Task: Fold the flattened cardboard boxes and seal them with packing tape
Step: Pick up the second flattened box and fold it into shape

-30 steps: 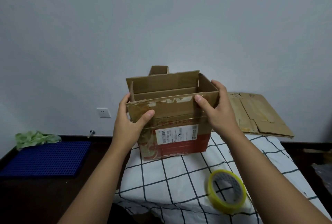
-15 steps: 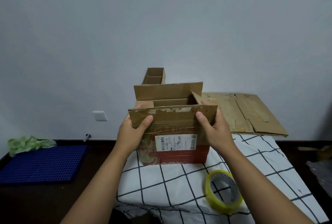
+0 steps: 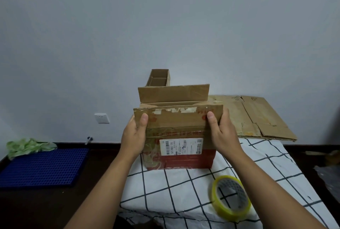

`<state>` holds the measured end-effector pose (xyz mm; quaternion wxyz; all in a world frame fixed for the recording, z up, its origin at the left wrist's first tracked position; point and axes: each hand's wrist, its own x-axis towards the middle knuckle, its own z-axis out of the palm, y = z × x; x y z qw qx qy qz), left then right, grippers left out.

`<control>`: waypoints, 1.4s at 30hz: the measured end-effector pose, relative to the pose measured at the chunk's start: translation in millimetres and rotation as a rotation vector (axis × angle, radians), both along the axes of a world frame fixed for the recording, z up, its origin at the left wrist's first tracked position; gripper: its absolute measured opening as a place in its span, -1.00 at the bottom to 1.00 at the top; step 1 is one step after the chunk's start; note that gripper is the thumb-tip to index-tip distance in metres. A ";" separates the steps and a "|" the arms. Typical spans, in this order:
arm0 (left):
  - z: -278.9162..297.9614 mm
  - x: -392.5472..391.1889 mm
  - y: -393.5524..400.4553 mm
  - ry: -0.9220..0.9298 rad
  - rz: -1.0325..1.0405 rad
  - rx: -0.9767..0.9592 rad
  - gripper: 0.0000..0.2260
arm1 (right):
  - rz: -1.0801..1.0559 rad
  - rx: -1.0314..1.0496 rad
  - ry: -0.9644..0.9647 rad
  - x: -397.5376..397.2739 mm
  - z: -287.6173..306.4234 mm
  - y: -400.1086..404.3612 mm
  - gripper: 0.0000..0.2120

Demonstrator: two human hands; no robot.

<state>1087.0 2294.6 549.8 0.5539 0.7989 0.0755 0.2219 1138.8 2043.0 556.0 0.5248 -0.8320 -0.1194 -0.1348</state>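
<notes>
We see a blue perforated mat (image 3: pixel 44 167) on the dark floor at left, with a crumpled green cloth (image 3: pixel 27 146) at its far corner. A white wall socket (image 3: pixel 101 118) sits low on the grey wall (image 3: pixel 165 26), and a white cloth with a black grid (image 3: pixel 184 192) covers the desk.

Checked bench open in front, crowded behind the box

The cardboard box (image 3: pixel 181 148) stands mid-bench with the left hand (image 3: pixel 134 137) and right hand (image 3: pixel 223 135) gripping its raised near flap, blocking its front. Behind it stand a small open box (image 3: pixel 159 78) and, to the right, flattened cardboard (image 3: pixel 257 116) leaning at the wall. The bench (image 3: pixel 165 192) lies bare nearer the camera, save the tape roll (image 3: pixel 230 197) near the right forearm.
</notes>
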 end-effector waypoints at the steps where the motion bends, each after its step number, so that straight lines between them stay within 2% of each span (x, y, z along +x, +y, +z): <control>1: -0.1 -0.2 -0.6 0.001 0.006 -0.003 -0.56 | -0.008 -0.003 -0.007 -0.4 -0.1 0.5 -0.38; 5: 4.9 -0.8 -4.2 -0.017 0.031 -0.021 -0.60 | -0.054 -0.021 -0.031 -1.3 2.5 4.0 -0.49; 10: 5.9 2.0 -2.5 -0.006 0.024 -0.104 -0.46 | -0.064 -0.031 -0.035 0.4 7.7 4.7 -0.29; 14: 6.4 6.2 3.4 -0.025 0.005 -0.095 -0.42 | -0.006 -0.069 -0.004 8.4 15.8 1.7 -0.22; 16: 11.9 8.8 8.2 0.023 0.005 -0.022 -0.38 | 0.028 -0.070 0.034 13.0 19.0 -0.3 -0.19; 20: 35.0 22.6 19.8 0.157 -0.049 0.238 -0.21 | 0.066 -0.028 0.168 16.9 24.9 -4.0 -0.10; 24: 52.9 37.5 19.4 0.215 -0.065 0.497 -0.07 | 0.079 0.026 0.224 16.6 23.4 -5.6 -0.09; 28: 50.1 40.9 16.7 0.174 -0.037 0.502 -0.05 | 0.081 0.097 0.223 14.2 18.8 -2.6 -0.08; 31: 44.9 34.9 16.8 0.140 -0.015 0.480 -0.18 | 0.056 0.175 0.164 11.3 14.6 1.4 -0.05; 33: 40.6 26.6 13.4 0.113 0.002 0.460 -0.36 | 0.047 0.211 0.090 8.9 10.7 5.4 -0.08; 36: 32.5 14.2 4.0 0.083 0.046 0.431 -0.58 | 0.052 0.220 0.013 6.3 4.2 10.3 -0.28; 39: 24.5 7.8 -5.4 0.056 0.113 0.346 -0.62 | 0.027 0.152 -0.013 7.0 -0.4 10.6 -0.53; 42: 20.0 6.6 -8.5 0.062 0.117 0.320 -0.54 | 0.002 0.073 -0.064 8.5 -4.3 8.1 -0.65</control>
